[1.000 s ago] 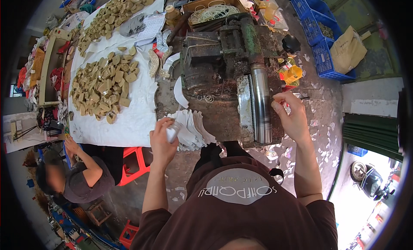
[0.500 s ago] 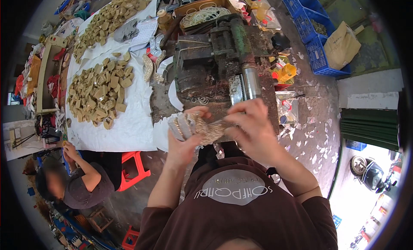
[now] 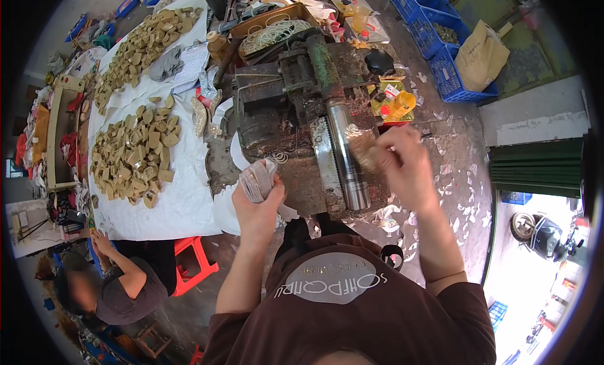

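Note:
My left hand [image 3: 257, 209] is closed around a stack of curved, pale grey strips [image 3: 257, 181] with a glittery look, held at the near left edge of the machine bench. To the right, my right hand [image 3: 408, 167] pinches a gold, glittery, textured piece [image 3: 361, 143], partly smeared by motion. That piece lies against or just above the shiny metal roller [image 3: 343, 138] of an old dark machine [image 3: 267, 116]. Whether it touches the roller I cannot tell. Several thin rings [image 3: 277, 157] sit on the bench close to my left hand.
On a white-covered table [image 3: 192, 208] at left are heaps of tan blocks [image 3: 135, 151]. A co-worker [image 3: 119, 283] sits near a red stool [image 3: 195, 261]. Blue crates [image 3: 462, 82] stand at the far right; white scraps [image 3: 462, 201] litter the floor. A box of cord [image 3: 277, 32] stands behind the machine.
My hands have moved apart. The right hand has carried a gold piece away from the stack, rightward to the roller; the left keeps the stack. The whole view has shifted slightly.

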A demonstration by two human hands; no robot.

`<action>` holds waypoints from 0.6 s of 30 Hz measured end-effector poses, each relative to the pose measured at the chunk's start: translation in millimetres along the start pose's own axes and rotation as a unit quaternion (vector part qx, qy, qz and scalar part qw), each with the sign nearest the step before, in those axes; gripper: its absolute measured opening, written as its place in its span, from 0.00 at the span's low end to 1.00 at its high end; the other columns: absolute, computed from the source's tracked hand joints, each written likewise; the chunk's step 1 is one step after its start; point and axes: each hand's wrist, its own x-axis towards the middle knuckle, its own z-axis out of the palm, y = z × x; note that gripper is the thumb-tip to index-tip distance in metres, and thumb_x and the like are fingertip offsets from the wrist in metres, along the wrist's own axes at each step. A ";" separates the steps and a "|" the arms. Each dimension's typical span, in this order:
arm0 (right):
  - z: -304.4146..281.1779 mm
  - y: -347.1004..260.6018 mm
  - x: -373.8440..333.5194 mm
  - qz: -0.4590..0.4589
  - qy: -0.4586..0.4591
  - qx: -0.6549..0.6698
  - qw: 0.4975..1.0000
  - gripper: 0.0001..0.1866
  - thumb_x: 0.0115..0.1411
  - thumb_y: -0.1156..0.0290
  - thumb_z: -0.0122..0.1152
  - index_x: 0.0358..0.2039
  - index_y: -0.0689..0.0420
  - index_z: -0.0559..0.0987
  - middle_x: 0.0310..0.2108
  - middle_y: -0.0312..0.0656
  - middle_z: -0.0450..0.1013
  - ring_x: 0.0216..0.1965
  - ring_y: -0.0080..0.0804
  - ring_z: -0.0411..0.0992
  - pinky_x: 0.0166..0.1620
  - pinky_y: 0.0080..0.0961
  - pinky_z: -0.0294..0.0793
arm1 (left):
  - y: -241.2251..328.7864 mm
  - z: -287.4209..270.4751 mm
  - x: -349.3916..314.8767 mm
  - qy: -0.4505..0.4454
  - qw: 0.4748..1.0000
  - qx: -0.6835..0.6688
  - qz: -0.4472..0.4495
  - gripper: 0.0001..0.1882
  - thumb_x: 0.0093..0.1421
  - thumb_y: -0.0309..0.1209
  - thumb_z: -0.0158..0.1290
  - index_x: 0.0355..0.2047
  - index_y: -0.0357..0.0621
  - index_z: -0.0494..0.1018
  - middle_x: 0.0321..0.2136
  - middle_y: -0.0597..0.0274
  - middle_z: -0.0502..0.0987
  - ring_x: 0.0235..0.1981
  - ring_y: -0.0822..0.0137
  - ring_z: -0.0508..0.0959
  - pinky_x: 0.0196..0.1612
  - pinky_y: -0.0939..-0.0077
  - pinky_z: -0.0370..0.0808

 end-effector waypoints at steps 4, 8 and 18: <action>-22.7 49.1 -6.0 0.106 -0.151 -0.102 0.978 0.03 0.55 0.72 0.58 0.31 0.53 0.75 0.23 0.37 0.73 0.32 0.37 0.70 0.45 0.34 0.58 | -2.0 4.3 1.0 -0.138 0.980 0.143 -0.010 0.23 0.48 0.21 0.55 0.47 0.41 0.70 0.36 0.63 0.74 0.38 0.70 0.75 0.46 0.76 0.70; 1.0 43.5 -12.7 0.106 -0.202 -0.099 0.968 0.03 0.55 0.72 0.58 0.31 0.53 0.76 0.26 0.37 0.73 0.36 0.36 0.69 0.46 0.35 0.56 | -3.8 34.8 2.3 -0.222 0.896 0.327 0.202 0.27 0.44 0.22 0.55 0.49 0.41 0.70 0.49 0.53 0.68 0.50 0.51 0.71 0.49 0.62 0.70; 15.8 35.4 -15.0 0.117 -0.048 -0.014 0.992 0.09 0.56 0.71 0.60 0.39 0.54 0.78 0.28 0.35 0.73 0.32 0.31 0.69 0.47 0.31 0.58 | -19.4 -32.2 2.8 -0.041 0.954 0.276 0.111 0.24 0.43 0.20 0.55 0.45 0.37 0.71 0.47 0.53 0.71 0.49 0.57 0.73 0.52 0.70 0.68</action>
